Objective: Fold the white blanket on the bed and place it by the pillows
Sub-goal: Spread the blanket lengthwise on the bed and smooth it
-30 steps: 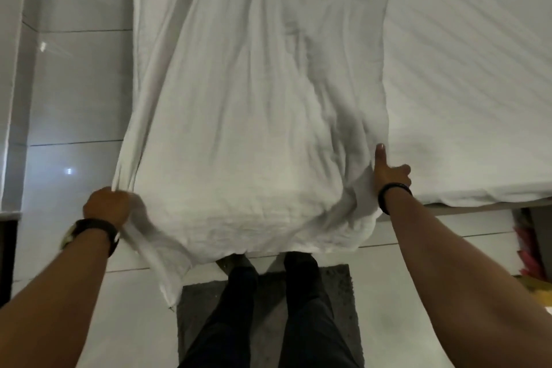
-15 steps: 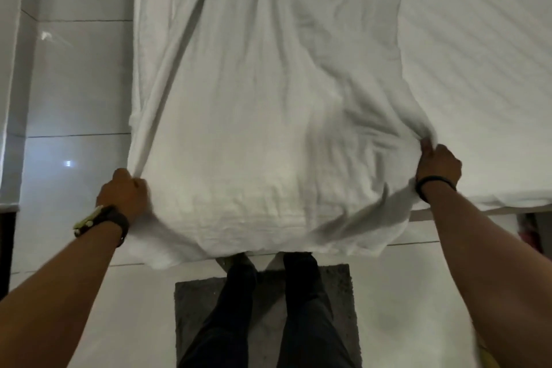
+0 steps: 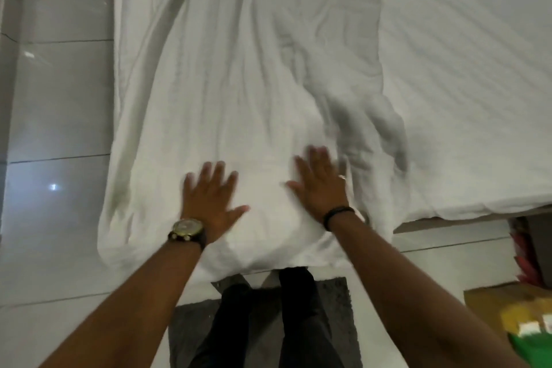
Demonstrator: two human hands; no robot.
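Grip: none on either side. Left hand (image 3: 209, 194) and right hand (image 3: 321, 185) both lie palm-down, fingers spread wide, flat on the near end of the white crumpled cotton blanket (image 3: 239, 84); nothing is pinched or held. Motion blur on the fingertips (image 3: 316, 152).

Blanket position: laid as one long, narrow strip along the left edge of the white-sheeted bed (image 3: 466, 98), its near end drooping over the foot of the bed above the dark grey floor mat (image 3: 334, 317).

Progress, judged: lengthwise folding looks done, since the strip is narrow and seems layered; flattening is in hand. Left to do: fold it end to end into a compact bundle, then carry it to the pillows, which are out of view.
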